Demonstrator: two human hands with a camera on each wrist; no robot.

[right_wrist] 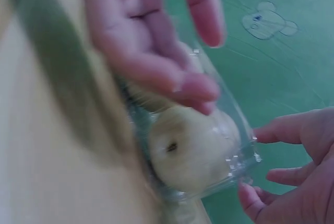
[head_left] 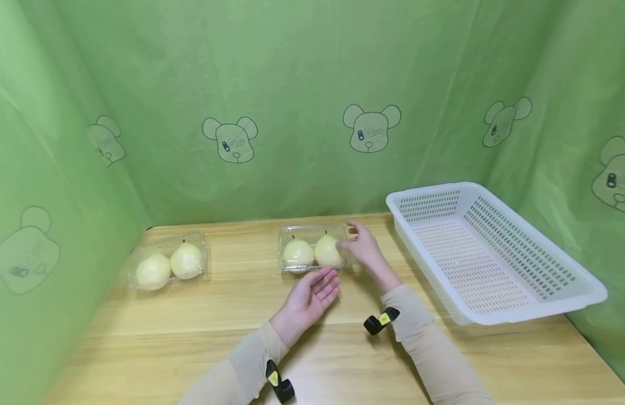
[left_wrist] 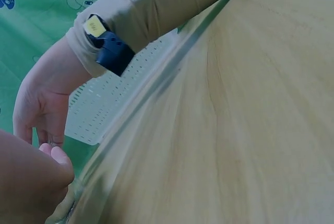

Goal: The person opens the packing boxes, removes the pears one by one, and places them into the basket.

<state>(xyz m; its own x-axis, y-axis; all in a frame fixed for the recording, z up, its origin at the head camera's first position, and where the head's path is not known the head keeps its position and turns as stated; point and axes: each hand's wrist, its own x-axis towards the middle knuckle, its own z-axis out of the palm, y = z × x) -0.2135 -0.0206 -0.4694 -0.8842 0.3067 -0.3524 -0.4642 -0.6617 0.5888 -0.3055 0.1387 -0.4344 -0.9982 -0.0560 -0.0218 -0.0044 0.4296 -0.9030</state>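
Two pale yellow pears [head_left: 298, 256] lie side by side in a clear plastic clamshell box [head_left: 287, 229] on the wooden table. My right hand [head_left: 364, 247] is at the box's right end, thumb and fingers spread apart with the fingertips right at the edge. The right wrist view shows these fingertips [right_wrist: 253, 198] by the box's corner. In front of the box, my left hand [head_left: 312, 295] has its palm turned up and its fingers loosely bent, holding nothing. The left hand [right_wrist: 151, 41] overlaps part of the box in the right wrist view.
A second clear box with two pears [head_left: 187, 260] stands at the table's left side. To the right is a large white perforated basket [head_left: 418, 247], tilted toward the front. Green curtains [head_left: 302, 185] enclose the back and sides of the table [head_left: 201, 349].
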